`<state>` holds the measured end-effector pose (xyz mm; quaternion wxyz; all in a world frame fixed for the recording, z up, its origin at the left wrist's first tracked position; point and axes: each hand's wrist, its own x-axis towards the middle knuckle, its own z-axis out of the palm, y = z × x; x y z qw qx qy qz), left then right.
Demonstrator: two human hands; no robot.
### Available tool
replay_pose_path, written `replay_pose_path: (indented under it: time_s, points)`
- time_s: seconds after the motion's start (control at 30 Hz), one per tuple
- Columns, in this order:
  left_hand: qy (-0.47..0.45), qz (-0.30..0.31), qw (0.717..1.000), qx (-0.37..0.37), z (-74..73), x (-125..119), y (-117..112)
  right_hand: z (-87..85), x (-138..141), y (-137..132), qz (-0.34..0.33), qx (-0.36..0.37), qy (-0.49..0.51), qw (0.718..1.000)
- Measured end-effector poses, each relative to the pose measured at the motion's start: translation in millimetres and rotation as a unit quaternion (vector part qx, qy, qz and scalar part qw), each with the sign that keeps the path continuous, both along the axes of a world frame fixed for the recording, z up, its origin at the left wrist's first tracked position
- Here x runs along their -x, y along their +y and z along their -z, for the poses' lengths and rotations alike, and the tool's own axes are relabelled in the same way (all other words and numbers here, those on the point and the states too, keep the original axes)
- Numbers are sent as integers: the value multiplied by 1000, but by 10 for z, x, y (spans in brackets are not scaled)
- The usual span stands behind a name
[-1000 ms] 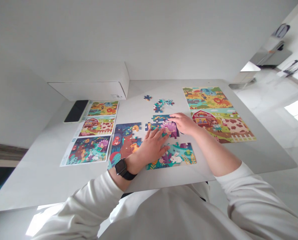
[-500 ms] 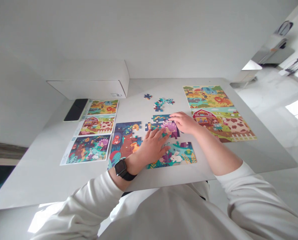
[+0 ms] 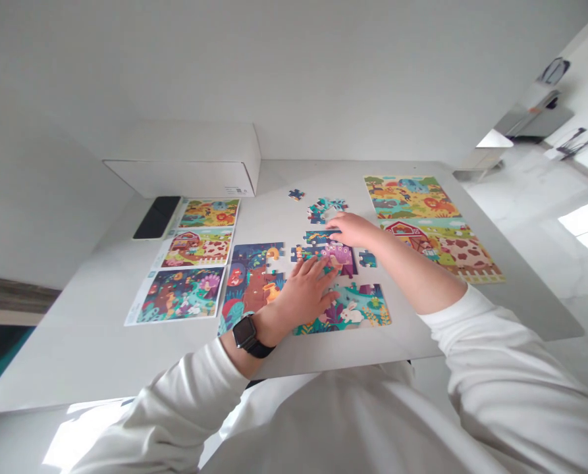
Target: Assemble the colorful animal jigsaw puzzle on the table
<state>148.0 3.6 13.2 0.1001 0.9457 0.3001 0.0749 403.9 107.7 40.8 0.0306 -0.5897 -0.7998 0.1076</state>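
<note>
Pale wall — glossy, sunlit floor.

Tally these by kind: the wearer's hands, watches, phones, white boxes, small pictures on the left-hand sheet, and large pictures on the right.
Left hand and right hand: 2
Watch: 1
Phone: 1
White box: 1
Small pictures: 3
Large pictures: 2
Total: 10

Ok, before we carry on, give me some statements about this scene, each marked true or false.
1. The left hand lies palm down, touching the peacock section. True.
2. A watch is on the right wrist. False: the watch is on the left one.
3. The phone lies by the far end of the three-picture sheet. True.
4. The rabbit section lies beyond the peacock section. False: the rabbit section is nearer the person.
</note>
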Motion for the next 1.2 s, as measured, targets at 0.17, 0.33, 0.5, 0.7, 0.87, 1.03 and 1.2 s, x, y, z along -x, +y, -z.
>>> replay_pose_path:
  time_s: [0.17,0.33,0.5,0.7,0.87,1.03,1.2]
  points:
    - [-7,-3,1000,-5,22,4,4,-21,71,172,19,48,20,998]
    - [-11,0,1000,-7,45,4,6,-30,32,196,21,66,47,997]
    - [1,-1,1000,4,13,3,4,-68,2,224,10,68,87,994]
    - [-6,3,1000,0,3,12,-2,-36,-18,284,18,102,107,989]
    - [0,2,1000,8,11,12,-10,-1,-91,334,0,110,135,985]
    - [4,0,1000,6,16,12,-17,19,-199,403,-1,157,223,962]
    - [9,2,1000,3,6,7,-22,24,-249,461,20,197,263,944]
